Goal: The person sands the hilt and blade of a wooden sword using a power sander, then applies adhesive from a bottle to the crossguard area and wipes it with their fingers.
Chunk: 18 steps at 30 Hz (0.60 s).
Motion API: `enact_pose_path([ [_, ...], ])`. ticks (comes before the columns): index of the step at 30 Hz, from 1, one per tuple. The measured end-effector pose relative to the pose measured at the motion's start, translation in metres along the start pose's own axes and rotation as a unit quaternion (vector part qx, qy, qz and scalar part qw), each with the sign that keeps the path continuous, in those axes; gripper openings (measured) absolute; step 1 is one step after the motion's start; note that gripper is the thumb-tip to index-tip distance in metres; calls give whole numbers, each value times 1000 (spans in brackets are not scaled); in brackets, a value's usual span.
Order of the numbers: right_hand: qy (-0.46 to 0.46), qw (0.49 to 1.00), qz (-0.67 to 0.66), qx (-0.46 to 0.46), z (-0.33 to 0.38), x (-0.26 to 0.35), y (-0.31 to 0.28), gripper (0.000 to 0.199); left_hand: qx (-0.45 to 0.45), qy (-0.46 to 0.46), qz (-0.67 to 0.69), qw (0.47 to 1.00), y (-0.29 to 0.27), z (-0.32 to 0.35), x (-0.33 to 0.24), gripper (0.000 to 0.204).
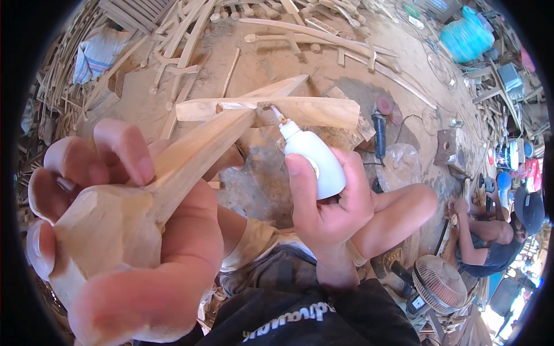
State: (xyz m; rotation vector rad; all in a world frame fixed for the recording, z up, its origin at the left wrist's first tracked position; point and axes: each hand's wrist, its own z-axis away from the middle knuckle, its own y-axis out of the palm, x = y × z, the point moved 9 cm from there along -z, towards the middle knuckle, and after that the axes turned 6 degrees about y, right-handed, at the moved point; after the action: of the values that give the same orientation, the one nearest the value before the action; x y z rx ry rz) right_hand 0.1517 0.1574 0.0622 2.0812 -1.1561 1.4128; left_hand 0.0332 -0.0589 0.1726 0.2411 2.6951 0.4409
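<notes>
In the foreground my left hand (183, 259) is wrapped round the faceted knob end of a carved wooden sword (199, 151), which points away from me. Its wooden crossguard (314, 109) lies across the shaft, with the tapering blade beyond. A small white squeeze bottle (316, 164) is gripped in my right hand (340, 213), tilted so that its thin nozzle is at a notch in the crossguard, beside the joint with the shaft. Brownish residue shows at the base of the nozzle. Whether liquid is coming out, I cannot tell.
Wooden swords (323, 39) and timber offcuts lie on the dirt floor ahead. A corded angle grinder (379, 135) rests right of the crossguard, near a clear plastic bag (401, 164). At lower right stands a fan (440, 282); beyond it another person (496, 236) sits working.
</notes>
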Motion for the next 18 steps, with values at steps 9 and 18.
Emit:
enact_pose_path([
  [9,19,1000,-7,7,-2,3,-2,30,-24,-6,-29,999,6,11,-2,19],
  [18,36,998,14,40,5,2,-4,28,-2,-19,-17,1000,-3,14,-2,22],
])
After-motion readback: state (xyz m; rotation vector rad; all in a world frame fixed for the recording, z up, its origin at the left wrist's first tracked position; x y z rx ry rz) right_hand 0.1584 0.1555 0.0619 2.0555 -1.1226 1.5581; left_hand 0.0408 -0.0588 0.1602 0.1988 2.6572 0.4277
